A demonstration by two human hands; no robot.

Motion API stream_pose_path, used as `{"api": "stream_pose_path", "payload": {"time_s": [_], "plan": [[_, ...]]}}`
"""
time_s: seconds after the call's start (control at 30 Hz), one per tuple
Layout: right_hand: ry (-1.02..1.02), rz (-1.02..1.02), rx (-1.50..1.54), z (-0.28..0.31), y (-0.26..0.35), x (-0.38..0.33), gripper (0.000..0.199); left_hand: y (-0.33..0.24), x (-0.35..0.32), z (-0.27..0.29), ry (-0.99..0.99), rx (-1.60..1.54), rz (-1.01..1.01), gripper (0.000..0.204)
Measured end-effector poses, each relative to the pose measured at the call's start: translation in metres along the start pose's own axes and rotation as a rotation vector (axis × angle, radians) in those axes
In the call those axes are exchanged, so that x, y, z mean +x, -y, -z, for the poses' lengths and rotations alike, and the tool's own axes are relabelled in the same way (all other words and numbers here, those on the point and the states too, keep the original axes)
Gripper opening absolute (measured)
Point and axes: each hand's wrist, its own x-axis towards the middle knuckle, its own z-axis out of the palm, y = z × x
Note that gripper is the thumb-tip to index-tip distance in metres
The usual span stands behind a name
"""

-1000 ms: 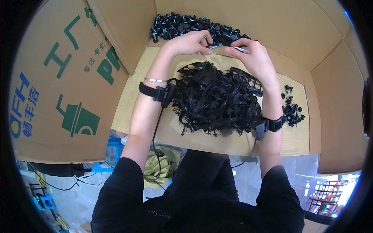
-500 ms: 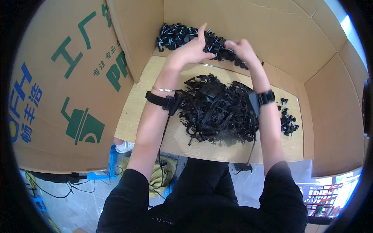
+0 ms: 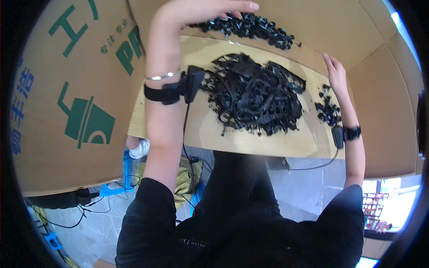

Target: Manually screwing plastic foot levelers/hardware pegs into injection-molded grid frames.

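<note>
My left hand (image 3: 212, 10) reaches over the left end of a long pile of small black knob-like parts (image 3: 252, 27), some showing bright metal studs. One finger or the thumb stretches out to the right; the others bend down at the pile's edge, partly hidden, and I make out nothing held. My right hand (image 3: 337, 75) is raised by the right cardboard wall, fingers extended upward and nothing visible in it. Just left of its wrist sits a smaller group of the same black parts (image 3: 328, 109). Between my arms a tangled heap of thin black plastic or rubber strips and rings (image 3: 257, 96) covers the middle of the table.
Cardboard walls (image 3: 375, 76) enclose the pale wooden tabletop (image 3: 250, 145) at the back and right. A large printed cardboard panel (image 3: 53, 147) stands at left. Cabled black devices (image 3: 192, 85) are strapped to both wrists. Cables and a yellow-green cloth (image 3: 185, 178) lie below the table.
Both hands have come apart from the far pile's middle: the left toward its left end, the right out to the right side. The view has shifted, so the piles appear higher.
</note>
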Motion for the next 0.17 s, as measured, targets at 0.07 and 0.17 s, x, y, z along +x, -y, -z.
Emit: {"api": "stream_pose_path", "payload": {"time_s": [0.07, 0.17], "plan": [[0.039, -0.067, -0.056, 0.034, -0.044, -0.036, 0.053, -0.016, -0.014, 0.009, 0.034, -0.059, -0.059, 0.111], [0.101, -0.224, -0.071, 0.073, -0.135, -0.088, 0.050, -0.026, -0.023, 0.003, -0.035, -0.094, -0.147, 0.110]]}}
